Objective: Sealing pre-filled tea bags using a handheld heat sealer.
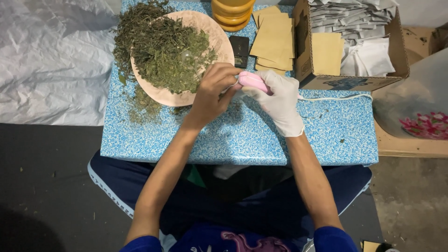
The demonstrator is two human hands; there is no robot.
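My right hand point(280, 100), in a white glove, grips a small pink corded device point(252, 81) above the blue speckled table point(233, 135). Its white cord point(336, 98) runs off to the right. My bare left hand point(212, 93) meets the device's left end, fingers pinched there on something small and pale that I cannot make out. Just left of both hands sits a wide pinkish plate point(219, 42) heaped with dried green herbs point(163, 51).
A cardboard box point(354, 81) of white sachets and tan envelopes stands at the back right. Loose tan envelopes point(273, 39), a small black object point(240, 50) and a yellow jar point(232, 13) lie behind the hands. White plastic sheeting point(51, 60) covers the left.
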